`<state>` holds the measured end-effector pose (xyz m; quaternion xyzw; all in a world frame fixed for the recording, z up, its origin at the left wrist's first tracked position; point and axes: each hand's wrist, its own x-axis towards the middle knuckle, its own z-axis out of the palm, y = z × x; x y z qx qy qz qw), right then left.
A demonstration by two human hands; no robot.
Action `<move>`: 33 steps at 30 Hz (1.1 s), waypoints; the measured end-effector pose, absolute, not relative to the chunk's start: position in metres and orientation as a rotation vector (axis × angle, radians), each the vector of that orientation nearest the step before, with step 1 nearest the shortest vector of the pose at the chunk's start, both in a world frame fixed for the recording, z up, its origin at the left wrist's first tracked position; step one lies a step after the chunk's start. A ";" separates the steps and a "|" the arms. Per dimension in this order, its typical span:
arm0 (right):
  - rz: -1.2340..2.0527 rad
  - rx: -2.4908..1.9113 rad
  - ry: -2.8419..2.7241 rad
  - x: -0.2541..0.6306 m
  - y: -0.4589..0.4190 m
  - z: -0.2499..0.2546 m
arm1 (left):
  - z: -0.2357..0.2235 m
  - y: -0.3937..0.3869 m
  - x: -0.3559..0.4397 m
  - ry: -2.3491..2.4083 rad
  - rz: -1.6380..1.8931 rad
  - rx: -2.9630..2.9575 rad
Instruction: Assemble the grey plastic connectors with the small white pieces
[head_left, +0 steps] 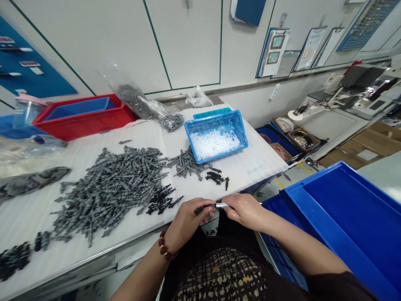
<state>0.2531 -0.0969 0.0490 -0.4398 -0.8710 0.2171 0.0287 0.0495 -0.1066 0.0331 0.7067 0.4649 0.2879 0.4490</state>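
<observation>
In front of my body, just off the table edge, my left hand point(188, 217) pinches a small black ribbed part point(201, 208). My right hand point(246, 211) is closed around a slim silver, pen-like tool point(222, 205), whose tip meets the end of the black part. Small black parts point(215, 176) lie close by on the table, and another black group point(161, 200) sits left of them. A large heap of grey ribbed parts point(115, 188) spreads over the left half. Beyond my hands, a tilted blue bin point(200, 158) holds many tiny white rings.
A white-covered table point(257, 163) carries the parts. At the back stand a red crate point(94, 125) and plastic bags of grey parts point(138, 100). Large blue trays point(351, 234) flank my right arm. More black parts point(14, 261) lie at the lower left. Clipboards point(274, 52) hang on the wall.
</observation>
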 end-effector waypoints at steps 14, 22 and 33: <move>0.458 -1.543 -2.636 0.247 -0.101 0.044 | 0.033 -0.113 0.052 1.169 0.703 1.762; 0.383 -1.680 -2.594 0.242 -0.102 0.042 | 0.030 -0.116 0.050 1.167 0.756 1.748; 0.592 -1.540 -2.411 0.273 -0.097 0.014 | 0.018 -0.115 0.058 1.076 1.007 0.792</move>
